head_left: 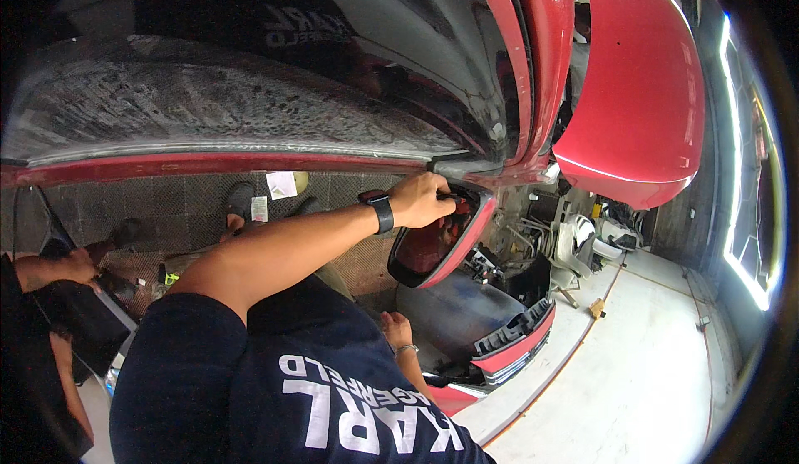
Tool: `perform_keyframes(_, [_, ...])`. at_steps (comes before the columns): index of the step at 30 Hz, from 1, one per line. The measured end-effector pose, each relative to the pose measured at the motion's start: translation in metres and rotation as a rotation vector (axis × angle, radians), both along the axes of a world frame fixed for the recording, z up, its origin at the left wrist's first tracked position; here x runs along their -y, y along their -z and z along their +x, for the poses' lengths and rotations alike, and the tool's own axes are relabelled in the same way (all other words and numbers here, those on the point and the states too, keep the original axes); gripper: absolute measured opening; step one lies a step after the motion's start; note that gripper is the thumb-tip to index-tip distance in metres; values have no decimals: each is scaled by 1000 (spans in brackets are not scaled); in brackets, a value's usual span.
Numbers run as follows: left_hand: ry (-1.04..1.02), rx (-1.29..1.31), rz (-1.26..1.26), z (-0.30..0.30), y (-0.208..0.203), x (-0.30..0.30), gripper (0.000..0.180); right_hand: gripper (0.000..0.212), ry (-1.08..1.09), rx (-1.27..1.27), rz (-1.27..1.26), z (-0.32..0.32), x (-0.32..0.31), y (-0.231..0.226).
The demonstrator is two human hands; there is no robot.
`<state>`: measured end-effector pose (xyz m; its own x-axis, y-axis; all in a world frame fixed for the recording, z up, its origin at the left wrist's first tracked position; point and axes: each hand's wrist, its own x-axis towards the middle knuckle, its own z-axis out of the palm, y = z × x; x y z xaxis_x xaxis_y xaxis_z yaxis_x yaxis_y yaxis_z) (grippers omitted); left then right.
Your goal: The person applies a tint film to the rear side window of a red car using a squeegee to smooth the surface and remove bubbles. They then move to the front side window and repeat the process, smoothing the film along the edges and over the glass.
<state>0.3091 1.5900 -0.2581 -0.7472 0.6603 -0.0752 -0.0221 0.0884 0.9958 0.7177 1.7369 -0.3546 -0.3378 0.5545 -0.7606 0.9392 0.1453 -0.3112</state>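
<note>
My left hand [422, 201], with a black watch on the wrist, reaches across to the car's side mirror [441, 256]. Its fingers are curled over the mirror's edge close to the door window. The mirror has a red housing with a dark rim, and its glass reflects red. Lower down, beside my body, is my right hand [398, 331], wearing a bracelet. The right fingers look loosely curled, and whatever they may hold is hidden. Above both hands stretches the dusty dark side window [208, 98] of the red car.
Another person's hand [76, 266] works at the left by a dark panel. A foot [241, 199] and papers [281, 184] are on the patterned floor. To the right stand a raised red hood [641, 81], a detached red bumper [520, 343] and piled parts [574, 243].
</note>
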Motion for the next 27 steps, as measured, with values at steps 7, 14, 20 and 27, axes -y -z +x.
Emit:
perform_keyframes(7, [63,-6,20,50,-1,51,45,27,72,5,2,-8,6,2])
perform_keyframes(14, [72,18,56,75,-1,71,42,28,101,-29,-62,9,6,12])
perform_keyframes(20, [5,-31,99,28,-7,22,44,36,30,9,2,19,4,14])
perform_keyframes(27, [48,46,38,1,-14,2,43,37,-23,29,-6,1,-1,7])
